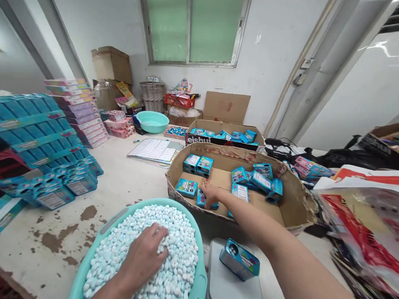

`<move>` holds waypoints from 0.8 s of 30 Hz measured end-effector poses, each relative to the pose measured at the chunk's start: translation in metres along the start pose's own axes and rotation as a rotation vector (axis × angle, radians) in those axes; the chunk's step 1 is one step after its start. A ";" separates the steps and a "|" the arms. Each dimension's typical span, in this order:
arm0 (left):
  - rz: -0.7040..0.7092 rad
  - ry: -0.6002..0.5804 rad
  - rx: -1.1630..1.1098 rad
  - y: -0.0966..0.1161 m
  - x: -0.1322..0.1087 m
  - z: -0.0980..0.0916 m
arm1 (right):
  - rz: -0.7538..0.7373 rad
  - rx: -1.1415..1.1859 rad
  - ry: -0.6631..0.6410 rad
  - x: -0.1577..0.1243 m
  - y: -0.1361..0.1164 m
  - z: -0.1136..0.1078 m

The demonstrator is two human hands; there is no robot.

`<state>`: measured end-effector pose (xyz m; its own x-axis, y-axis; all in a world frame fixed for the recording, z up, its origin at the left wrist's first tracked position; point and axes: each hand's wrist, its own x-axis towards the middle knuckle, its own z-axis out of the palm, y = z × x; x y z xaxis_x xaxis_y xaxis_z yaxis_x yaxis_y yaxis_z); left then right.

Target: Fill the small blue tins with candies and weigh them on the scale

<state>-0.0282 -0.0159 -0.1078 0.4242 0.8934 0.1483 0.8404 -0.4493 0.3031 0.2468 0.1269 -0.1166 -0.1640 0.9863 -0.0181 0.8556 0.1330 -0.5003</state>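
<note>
Plenty left, candy basin's (202, 260) heaped; left hand's (145, 255) loosely open inside. Right hand's (211, 194) at a blue tin (201, 198) beyond; can't tell grip.

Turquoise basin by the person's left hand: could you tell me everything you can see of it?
The turquoise basin looks like smooth plastic, rounded, with a broad rim that has a handle-like part on opposite sides. It sits upright on the worn white table, left of the grey scale, its near edge cut off by the picture. Small white and pale-blue pellets fill it, and the left hand rests on them.
</note>
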 end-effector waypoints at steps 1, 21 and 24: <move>-0.020 0.000 -0.030 0.000 0.000 -0.001 | 0.009 0.000 -0.019 -0.002 -0.001 0.002; -0.858 0.101 -1.928 0.002 0.018 -0.046 | 0.147 1.572 0.106 -0.175 -0.119 -0.036; -0.873 0.108 -1.975 0.005 0.018 -0.051 | 0.277 1.517 0.106 -0.172 -0.135 -0.014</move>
<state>-0.0340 -0.0014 -0.0554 0.1530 0.8437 -0.5146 -0.6196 0.4876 0.6151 0.1662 -0.0591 -0.0335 0.0005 0.9734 -0.2291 -0.4439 -0.2051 -0.8723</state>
